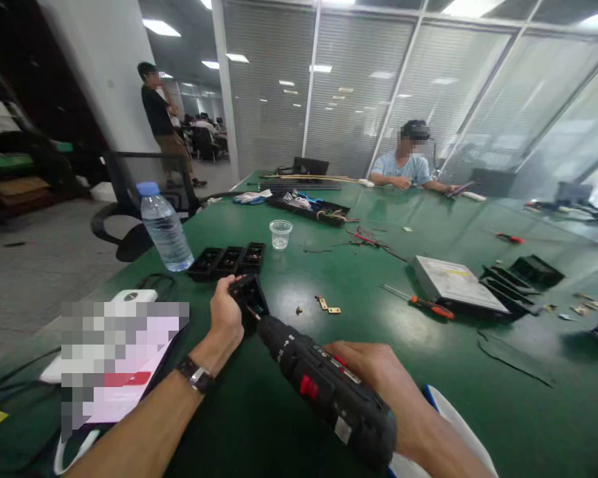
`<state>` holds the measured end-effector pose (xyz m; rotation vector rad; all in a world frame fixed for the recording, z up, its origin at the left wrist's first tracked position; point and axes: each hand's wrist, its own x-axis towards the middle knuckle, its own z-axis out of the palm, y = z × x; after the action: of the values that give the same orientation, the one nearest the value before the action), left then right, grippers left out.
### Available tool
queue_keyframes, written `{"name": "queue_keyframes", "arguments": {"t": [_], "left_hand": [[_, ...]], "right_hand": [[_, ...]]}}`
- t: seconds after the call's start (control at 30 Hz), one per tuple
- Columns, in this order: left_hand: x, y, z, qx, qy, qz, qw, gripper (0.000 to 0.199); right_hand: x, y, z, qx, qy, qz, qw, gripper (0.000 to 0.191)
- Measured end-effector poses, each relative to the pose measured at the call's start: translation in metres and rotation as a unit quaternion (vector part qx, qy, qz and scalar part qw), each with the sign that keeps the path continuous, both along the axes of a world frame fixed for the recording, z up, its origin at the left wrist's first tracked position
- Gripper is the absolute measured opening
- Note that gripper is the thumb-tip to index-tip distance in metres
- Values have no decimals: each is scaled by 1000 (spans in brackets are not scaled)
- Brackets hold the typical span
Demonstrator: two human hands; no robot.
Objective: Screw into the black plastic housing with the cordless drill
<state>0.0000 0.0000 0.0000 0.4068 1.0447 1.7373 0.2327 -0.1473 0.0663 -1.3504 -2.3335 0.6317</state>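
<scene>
A power drill, the landmark for all positions below, lies aslant in the near foreground above the green table. The right hand is closed on it from the drill's right side; the handle and most of the fingers are hidden. Beneath the right forearm, to the drill's right, is a white object with a blue edge. The left hand, beyond the drill's front end, grips a small black box with the opening tilted toward the drill; the bit reaches into the opening, but contact inside cannot be made out. Left of the drill lies a pink-faced flat device, partly pixelated. Just beyond the drill are two brass plates; farther to its right, an orange-handled screwdriver lies beside a silver-topped case. Beyond the drill and to its left, three black boxes stand in a row near a water bottle. A clear cup, then a loaded black tray, lie farther beyond the drill. At the far edge, a person in a light blue shirt sits.
</scene>
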Motion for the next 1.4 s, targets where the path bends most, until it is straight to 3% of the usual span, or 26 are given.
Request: {"name": "queue_keyframes", "arguments": {"t": [0.5,1.4], "left_hand": [[2,-5,4,12,33,-5,999,32],[4,-5,7,6,-10,-13,1000,27]], "right_hand": [[0,0,3,-12,7,-3,1000,12],[0,0,4,-13,-6,-2,1000,8]]}}
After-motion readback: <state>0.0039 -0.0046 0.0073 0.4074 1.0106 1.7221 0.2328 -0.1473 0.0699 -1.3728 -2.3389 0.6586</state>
